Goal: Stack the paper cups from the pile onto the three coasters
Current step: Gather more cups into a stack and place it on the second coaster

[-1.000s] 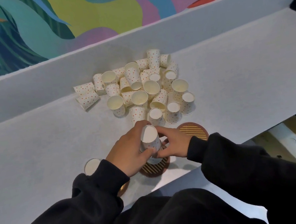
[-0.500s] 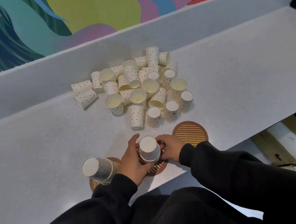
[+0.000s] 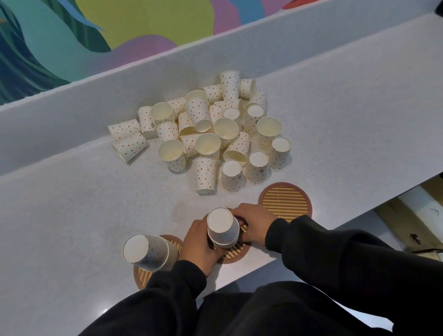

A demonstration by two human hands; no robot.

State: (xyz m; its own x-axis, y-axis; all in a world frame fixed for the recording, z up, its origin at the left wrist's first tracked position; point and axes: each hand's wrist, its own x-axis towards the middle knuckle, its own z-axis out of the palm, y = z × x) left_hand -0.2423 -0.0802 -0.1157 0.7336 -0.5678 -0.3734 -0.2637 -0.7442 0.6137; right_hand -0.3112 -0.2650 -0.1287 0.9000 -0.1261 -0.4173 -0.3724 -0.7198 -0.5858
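Head view, entry 1. Clerk: how are the hands to be recorded?

Checker: The left hand (image 3: 200, 248) is listed as wrapped round the lower part of the middle cup stack (image 3: 222, 229). The right hand (image 3: 252, 226) is listed as curled against the opposite side of it. The stack is gripped between them, bottoms up, and is seated on the middle coaster (image 3: 237, 251), which is largely covered by both hands. Black sleeves (image 3: 333, 252) are noted at both wrists.

Clerk: Entry 2, what is catalogued around the hands?

Checker: Just outside the left hand, a second inverted cup stack (image 3: 147, 251) is found on the left coaster (image 3: 144, 278); whether it is touched by the hand cannot be told. Just beyond the right hand, the right coaster (image 3: 284, 202) is shown with its striped face exposed. Ahead of both hands, well apart from the fingers, the pile of loose dotted cups (image 3: 206, 134) is spread on the grey counter (image 3: 55, 212): some are stood upright, some upturned, some laid on their sides. A painted wall (image 3: 144, 11) is entered beyond the pile.
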